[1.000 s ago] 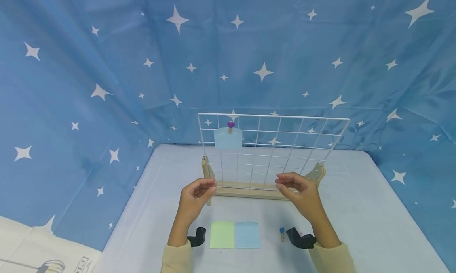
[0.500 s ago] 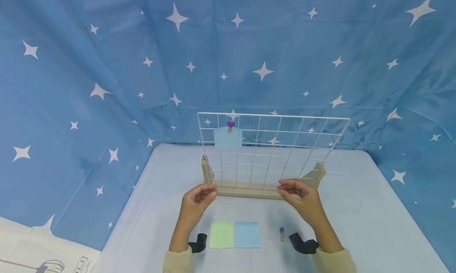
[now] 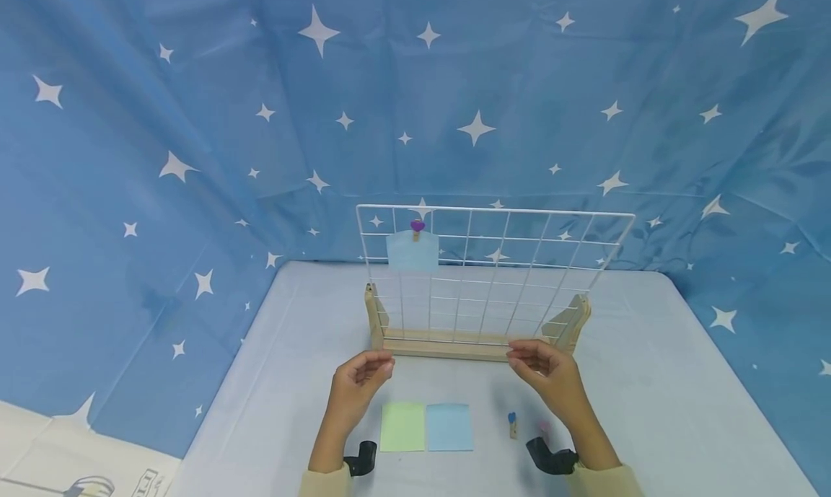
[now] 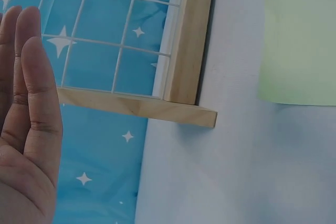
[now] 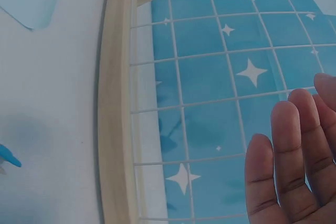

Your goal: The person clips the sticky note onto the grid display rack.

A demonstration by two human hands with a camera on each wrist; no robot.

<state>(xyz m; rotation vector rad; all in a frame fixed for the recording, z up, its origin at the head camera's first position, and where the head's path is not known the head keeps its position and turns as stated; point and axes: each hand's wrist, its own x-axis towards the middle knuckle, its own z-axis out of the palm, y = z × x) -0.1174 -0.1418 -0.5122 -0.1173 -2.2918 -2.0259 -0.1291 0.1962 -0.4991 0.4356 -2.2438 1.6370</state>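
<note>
My left hand hovers above the table, left of the wooden base, fingers loosely bent and holding nothing. Opposite it, my right hand hangs near the base's right end, also holding nothing. Between them, nearer me, lie a green sticky note and a blue sticky note, side by side. Right of these is a small wooden clothespin with a blue heart. A pink item shows partly behind the right wrist's black mount. Another blue note hangs from the white wire grid, under a purple-heart clothespin.
The grid leans back in a stand with a wooden base bar and wooden side feet. A white cloth covers the table. Behind and to the left hangs a blue curtain with white stars.
Both hands have moved down and back toward me, away from the grid. More of the pink item shows beside the right wrist. The notes and clothespins have stayed in place.
</note>
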